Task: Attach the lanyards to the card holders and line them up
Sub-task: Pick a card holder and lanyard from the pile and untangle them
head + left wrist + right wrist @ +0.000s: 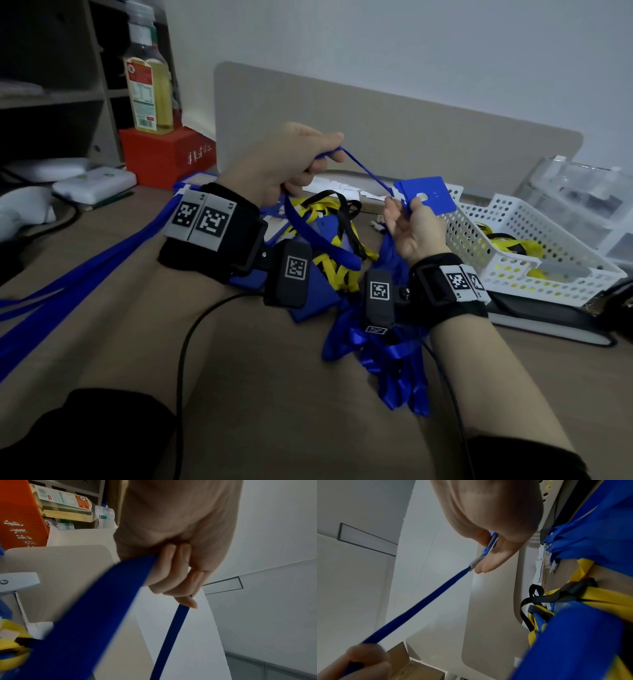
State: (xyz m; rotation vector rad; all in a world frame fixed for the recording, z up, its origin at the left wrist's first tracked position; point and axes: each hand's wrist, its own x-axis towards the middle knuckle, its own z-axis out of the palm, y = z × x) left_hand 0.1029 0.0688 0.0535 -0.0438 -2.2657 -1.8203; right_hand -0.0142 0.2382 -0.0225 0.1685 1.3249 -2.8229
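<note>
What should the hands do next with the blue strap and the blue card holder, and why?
Probably lay the pair down beside the blue straps stretched out at the left. The left hand pulls the blue lanyard taut, and its end already meets the blue card holder pinched by the right hand, so it looks attached.

Blue lanyard [364, 171]: flat ribbon, one stretch pulled taut in the air, running from upper left down to the card holder's top edge. White clip [475, 562] at its end sits right at the holder; can't tell if it's latched. The rest of the ribbon [96, 615] hangs down in a loop toward the pile.

Blue card holder [430, 195]: flat rectangle with a slot hole near the top, held up off the desk, tilted.

Pile on the desk [329, 253] below: more blue holders tangled with yellow-and-black lanyards. Loose bunch of blue lanyards [387, 363] near the front edge. Several blue lanyards [68, 284] lie stretched out side by side at left.
</note>
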